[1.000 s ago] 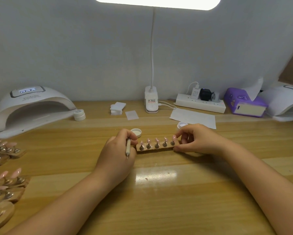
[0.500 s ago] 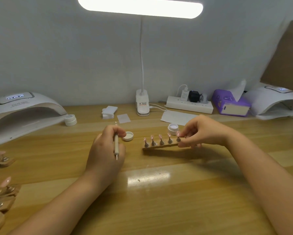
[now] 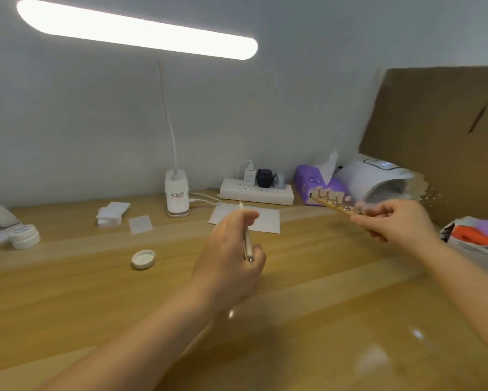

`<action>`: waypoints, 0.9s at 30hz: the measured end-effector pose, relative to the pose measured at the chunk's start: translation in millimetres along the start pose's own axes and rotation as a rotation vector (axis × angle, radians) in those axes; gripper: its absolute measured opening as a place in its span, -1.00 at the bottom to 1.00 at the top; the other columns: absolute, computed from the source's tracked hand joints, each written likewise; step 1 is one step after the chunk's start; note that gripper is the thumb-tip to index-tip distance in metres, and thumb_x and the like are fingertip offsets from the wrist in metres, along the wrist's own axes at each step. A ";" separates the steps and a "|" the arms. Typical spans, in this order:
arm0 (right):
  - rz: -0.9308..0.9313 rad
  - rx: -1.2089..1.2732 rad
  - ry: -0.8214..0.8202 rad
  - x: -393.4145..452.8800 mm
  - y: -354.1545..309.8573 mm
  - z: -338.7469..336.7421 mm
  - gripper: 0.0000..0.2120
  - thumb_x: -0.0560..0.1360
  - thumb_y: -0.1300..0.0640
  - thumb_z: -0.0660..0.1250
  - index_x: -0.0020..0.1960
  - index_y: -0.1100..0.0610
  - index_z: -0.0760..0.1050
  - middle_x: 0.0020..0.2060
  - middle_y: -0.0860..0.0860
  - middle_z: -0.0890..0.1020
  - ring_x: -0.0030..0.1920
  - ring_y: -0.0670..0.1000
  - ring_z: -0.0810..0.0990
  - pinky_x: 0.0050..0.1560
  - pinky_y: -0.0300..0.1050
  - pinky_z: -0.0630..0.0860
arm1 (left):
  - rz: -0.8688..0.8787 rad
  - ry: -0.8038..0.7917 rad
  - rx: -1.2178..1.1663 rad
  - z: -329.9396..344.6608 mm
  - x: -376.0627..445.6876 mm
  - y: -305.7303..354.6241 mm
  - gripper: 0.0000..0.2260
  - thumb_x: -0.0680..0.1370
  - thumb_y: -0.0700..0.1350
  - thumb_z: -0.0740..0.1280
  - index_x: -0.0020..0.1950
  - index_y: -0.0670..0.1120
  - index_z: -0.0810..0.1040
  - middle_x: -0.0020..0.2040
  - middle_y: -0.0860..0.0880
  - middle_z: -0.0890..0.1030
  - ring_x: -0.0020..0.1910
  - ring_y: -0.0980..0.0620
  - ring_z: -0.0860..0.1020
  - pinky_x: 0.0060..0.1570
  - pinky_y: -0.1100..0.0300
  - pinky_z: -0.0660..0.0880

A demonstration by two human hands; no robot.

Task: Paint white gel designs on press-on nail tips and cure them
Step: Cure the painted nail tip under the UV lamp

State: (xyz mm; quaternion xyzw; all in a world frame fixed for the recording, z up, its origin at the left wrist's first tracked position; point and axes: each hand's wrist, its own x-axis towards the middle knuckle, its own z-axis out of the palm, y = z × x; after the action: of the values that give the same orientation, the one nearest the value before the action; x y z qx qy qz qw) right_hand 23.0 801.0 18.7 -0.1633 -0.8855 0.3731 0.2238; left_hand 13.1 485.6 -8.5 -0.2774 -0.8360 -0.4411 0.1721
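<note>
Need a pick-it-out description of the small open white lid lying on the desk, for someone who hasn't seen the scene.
Start at the white lamp base standing at the back of the wooden desk, then come toward the camera and a little left. The small round white lid lies alone there, left of the left hand. Unlike the closed white jar far left, it is shallow and open side up.

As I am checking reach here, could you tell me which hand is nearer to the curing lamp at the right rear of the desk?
Right. The right hand holds the nail strip just before the curing lamp; the left hand, gripping the pen, is mid-desk, well left.
</note>
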 end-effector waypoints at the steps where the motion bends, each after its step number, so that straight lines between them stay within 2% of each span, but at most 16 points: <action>1: 0.024 -0.021 0.046 1.7 10.0 -6.9 -0.76 0.29 -0.01 0.58 -0.25 0.13 0.62 -0.47 0.02 0.65 -0.48 -0.02 0.55 -0.30 -0.11 0.53 | 0.006 -0.021 -0.027 14.0 5.4 4.1 -0.60 0.51 -0.18 0.31 0.33 0.01 0.37 0.20 0.16 0.46 0.21 0.20 0.39 0.15 0.39 0.30; 5: 0.101 -0.053 0.211 12.0 45.2 -24.1 -0.74 0.30 -0.06 0.56 -0.31 0.11 0.60 -0.50 0.00 0.63 -0.45 0.03 0.59 -0.30 -0.14 0.51 | 0.015 -0.048 -0.083 62.2 25.1 16.6 -0.66 0.52 -0.19 0.28 0.29 -0.02 0.40 0.18 0.13 0.48 0.21 0.15 0.42 0.13 0.37 0.29; 9: 0.202 -0.079 0.281 27.5 70.6 -22.4 -0.74 0.35 -0.04 0.52 -0.29 0.14 0.59 -0.49 0.03 0.63 -0.48 -0.03 0.60 -0.39 -0.16 0.47 | 0.011 -0.067 -0.093 95.2 42.6 24.6 -0.66 0.52 -0.19 0.27 0.30 -0.04 0.40 0.20 0.07 0.50 0.21 0.11 0.42 0.13 0.35 0.28; 13: 0.246 -0.073 0.355 48.8 81.6 -9.4 -0.72 0.36 -0.05 0.48 -0.36 0.13 0.56 -0.48 0.05 0.64 -0.36 0.07 0.65 -0.12 0.06 0.60 | 0.056 -0.106 -0.052 112.8 43.5 24.8 -0.65 0.54 -0.18 0.26 0.33 -0.04 0.40 0.24 0.07 0.49 0.24 0.10 0.41 0.17 0.36 0.27; 15: 0.237 -0.080 0.389 60.2 84.2 -3.1 -0.67 0.37 -0.02 0.45 -0.41 0.20 0.55 -0.48 0.12 0.62 -0.34 0.14 0.64 -0.14 0.05 0.57 | 0.093 -0.126 -0.026 114.8 41.0 20.7 -0.64 0.54 -0.17 0.26 0.34 -0.03 0.39 0.25 0.08 0.48 0.24 0.12 0.40 0.16 0.38 0.26; 17: 0.262 -0.112 0.414 70.9 87.7 0.4 -0.64 0.38 0.01 0.43 -0.41 0.28 0.54 -0.50 0.17 0.57 -0.38 0.18 0.56 -0.29 -0.04 0.47 | 0.122 -0.127 -0.029 113.7 39.4 16.5 -0.65 0.53 -0.17 0.28 0.32 -0.02 0.40 0.23 0.09 0.49 0.21 0.14 0.40 0.13 0.41 0.26; 19: 0.314 -0.138 0.424 80.6 91.5 1.6 -0.64 0.41 0.01 0.43 -0.37 0.28 0.52 -0.50 0.11 0.51 -0.38 0.15 0.48 -0.37 -0.06 0.33 | 0.122 -0.115 -0.033 111.3 39.2 13.9 -0.66 0.52 -0.17 0.29 0.30 -0.01 0.41 0.19 0.11 0.49 0.18 0.15 0.41 0.11 0.39 0.27; 21: 0.367 -0.154 0.423 87.2 96.7 0.2 -0.71 0.42 -0.01 0.42 -0.30 0.21 0.53 -0.41 0.10 0.52 -0.26 0.16 0.52 -0.30 -0.11 0.33 | 0.095 -0.086 -0.039 109.9 39.5 11.2 -0.66 0.52 -0.18 0.29 0.29 0.00 0.41 0.17 0.12 0.49 0.17 0.15 0.42 0.11 0.36 0.29; 23: 0.379 -0.204 0.416 89.6 105.4 -4.2 -0.69 0.42 -0.02 0.42 -0.27 0.22 0.53 -0.34 0.15 0.56 -0.18 0.21 0.56 -0.26 -0.11 0.34 | 0.074 -0.073 -0.043 109.8 39.4 10.5 -0.66 0.52 -0.17 0.28 0.29 0.01 0.41 0.17 0.14 0.49 0.17 0.17 0.42 0.10 0.38 0.28; 27: 0.320 -0.318 0.397 87.7 119.6 -10.9 -0.68 0.42 -0.05 0.43 -0.23 0.23 0.60 -0.35 0.16 0.58 -0.21 0.22 0.54 -0.27 -0.09 0.34 | 0.095 -0.103 -0.031 111.7 39.0 11.2 -0.65 0.52 -0.15 0.27 0.31 0.02 0.39 0.19 0.14 0.46 0.20 0.17 0.40 0.12 0.38 0.27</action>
State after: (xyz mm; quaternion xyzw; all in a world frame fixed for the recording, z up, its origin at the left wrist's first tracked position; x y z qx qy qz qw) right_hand -31.0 927.3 -38.2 -0.4036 -0.8346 0.2211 0.3027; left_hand -15.4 596.0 -42.2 -0.3416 -0.8226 -0.4306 0.1454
